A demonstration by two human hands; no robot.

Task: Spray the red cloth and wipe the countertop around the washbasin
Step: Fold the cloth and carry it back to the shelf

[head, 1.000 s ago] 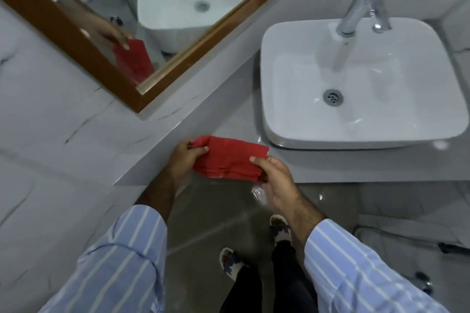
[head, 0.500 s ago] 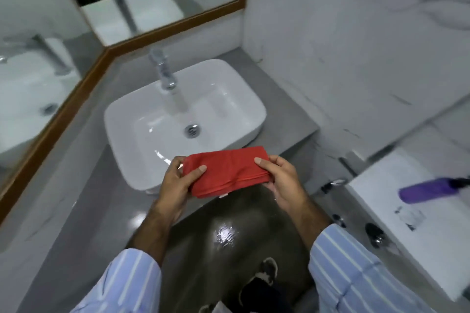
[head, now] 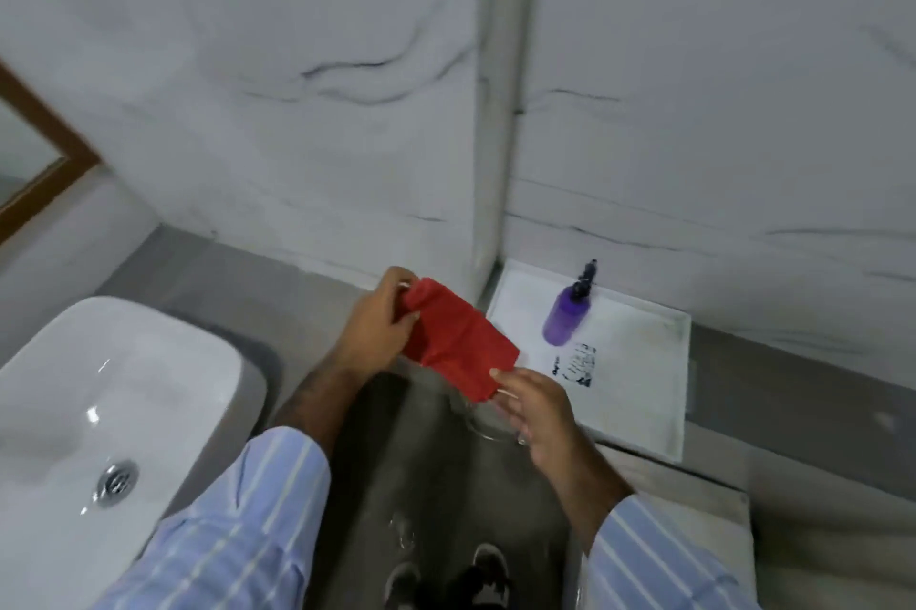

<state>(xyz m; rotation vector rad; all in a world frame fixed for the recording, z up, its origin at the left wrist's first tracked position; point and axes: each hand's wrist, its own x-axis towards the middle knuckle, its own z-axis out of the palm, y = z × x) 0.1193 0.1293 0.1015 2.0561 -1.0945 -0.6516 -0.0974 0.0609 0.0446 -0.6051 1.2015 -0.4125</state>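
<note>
A folded red cloth (head: 458, 346) hangs in the air between my hands, over the floor to the right of the countertop. My left hand (head: 379, 324) pinches its far upper corner. My right hand (head: 538, 404) touches its near lower corner with the fingertips. The white washbasin (head: 114, 416) sits on the grey countertop (head: 257, 282) at the left. A purple spray bottle (head: 565, 314) with a black nozzle stands on a white ledge (head: 639, 361) to the right, just beyond the cloth.
White marble walls rise behind, with a projecting corner post (head: 495, 163) between countertop and ledge. A wood-framed mirror (head: 34, 163) shows at the far left. Below me are a dark wet floor (head: 436, 485) and my shoes (head: 446, 575).
The view has swung right, from the basin to the ledge with the spray bottle. The cloth has moved right with both hands and tilted; my right hand's hold looks looser.
</note>
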